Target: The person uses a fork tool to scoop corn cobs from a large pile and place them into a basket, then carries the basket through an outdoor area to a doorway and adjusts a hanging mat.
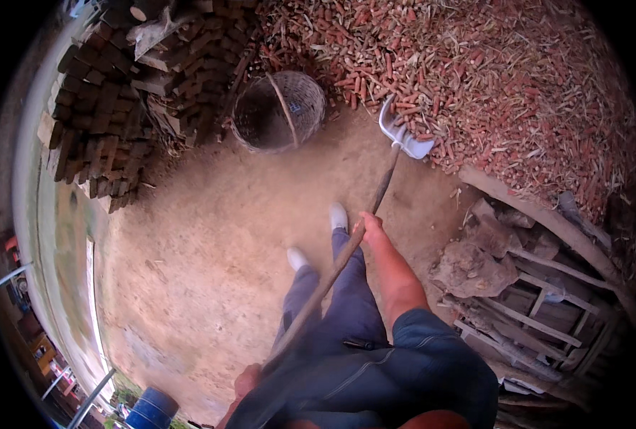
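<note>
The right hand [370,227] is closed around the brown wooden shaft of a long shovel with a pale, ribbed scoop [412,144]; the left hand [247,381] curls around its near end. The scoop touches the far-right heap of reddish corncobs [468,79], right of a round woven wicker basket [260,118].

No text, label or number can be read.

The basket [255,118] stands between the block stack [107,129] and cob heap [475,86], the shovel head [412,146] at the heap's edge.
</note>
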`<control>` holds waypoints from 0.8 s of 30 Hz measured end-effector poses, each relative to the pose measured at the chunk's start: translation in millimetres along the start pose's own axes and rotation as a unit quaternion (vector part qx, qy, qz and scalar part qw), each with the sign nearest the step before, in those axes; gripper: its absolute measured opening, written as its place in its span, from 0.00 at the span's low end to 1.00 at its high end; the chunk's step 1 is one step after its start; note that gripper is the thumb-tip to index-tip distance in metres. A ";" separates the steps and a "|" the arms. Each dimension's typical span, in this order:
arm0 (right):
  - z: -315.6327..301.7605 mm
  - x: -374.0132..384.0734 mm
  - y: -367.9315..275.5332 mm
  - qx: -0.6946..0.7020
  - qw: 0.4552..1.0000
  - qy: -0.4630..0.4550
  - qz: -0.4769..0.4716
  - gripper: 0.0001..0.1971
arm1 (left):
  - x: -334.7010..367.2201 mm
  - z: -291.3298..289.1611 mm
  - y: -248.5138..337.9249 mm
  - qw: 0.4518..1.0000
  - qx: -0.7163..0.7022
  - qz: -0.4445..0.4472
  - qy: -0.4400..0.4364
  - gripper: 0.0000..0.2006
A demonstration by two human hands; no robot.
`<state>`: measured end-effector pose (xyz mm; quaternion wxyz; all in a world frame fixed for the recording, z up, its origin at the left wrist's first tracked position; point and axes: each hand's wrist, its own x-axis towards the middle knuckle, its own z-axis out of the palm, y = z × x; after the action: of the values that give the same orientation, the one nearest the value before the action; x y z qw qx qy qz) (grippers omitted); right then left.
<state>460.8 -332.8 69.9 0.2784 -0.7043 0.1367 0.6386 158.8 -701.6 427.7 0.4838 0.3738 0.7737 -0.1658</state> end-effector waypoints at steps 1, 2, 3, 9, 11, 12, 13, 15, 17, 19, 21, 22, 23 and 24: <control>-4.1 2.4 8.1 0.003 1.000 -0.015 0.017 0.08 | 2.2 1.9 -2.8 1.000 0.000 -0.009 -0.006 0.09; -8.0 2.9 22.0 -0.030 0.999 -0.030 -0.030 0.08 | 2.9 -0.2 -9.2 1.000 0.009 -0.020 -0.022 0.09; -3.7 0.9 24.2 -0.034 0.999 -0.016 -0.022 0.08 | 3.3 -6.1 -14.9 0.999 0.017 -0.033 -0.037 0.10; -2.9 1.8 -29.3 -0.034 0.999 -0.004 -0.021 0.06 | 10.0 8.1 7.1 0.999 -0.006 0.031 -0.006 0.11; -6.9 -8.9 0.2 -0.039 0.997 -0.029 -0.052 0.07 | -0.6 11.4 -4.8 0.999 0.024 0.029 0.006 0.10; 0.2 -14.9 4.5 -0.043 0.998 -0.026 -0.048 0.07 | 1.7 17.6 -15.8 0.999 0.031 -0.009 -0.035 0.10; -10.7 -10.1 8.6 -0.040 0.998 -0.013 -0.045 0.07 | 11.5 17.3 -12.2 0.999 0.028 0.014 -0.018 0.11; -16.0 14.6 -14.5 0.048 0.999 0.003 -0.006 0.07 | 23.8 21.4 -0.8 0.999 0.019 0.049 0.012 0.12; -1.7 6.2 -26.5 -0.006 0.999 -0.019 -0.025 0.08 | 28.6 14.1 3.6 0.999 0.031 0.039 0.018 0.10; -0.8 -13.2 9.1 -0.034 0.999 -0.002 -0.030 0.09 | 21.0 6.8 -24.8 0.999 0.037 0.034 0.012 0.08; 13.6 -10.7 -4.1 -0.030 0.998 -0.001 -0.056 0.10 | 33.4 5.9 -16.4 0.999 0.039 0.024 0.015 0.07; 12.5 -2.8 -23.3 -0.014 0.998 0.004 -0.059 0.10 | 38.9 -5.1 10.7 0.998 0.034 0.039 0.028 0.07; 6.3 0.1 -34.9 0.003 0.998 0.008 -0.061 0.10 | 39.0 -11.0 26.6 0.997 0.028 0.053 0.041 0.07; 11.7 -8.7 -42.5 -0.012 0.998 0.007 -0.069 0.09 | 40.2 -6.8 28.3 0.998 0.037 0.043 0.040 0.07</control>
<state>473.2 -293.3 87.3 0.3123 -0.7198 0.0821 0.6144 165.3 -661.7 398.8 0.4448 0.4307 0.7691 -0.1585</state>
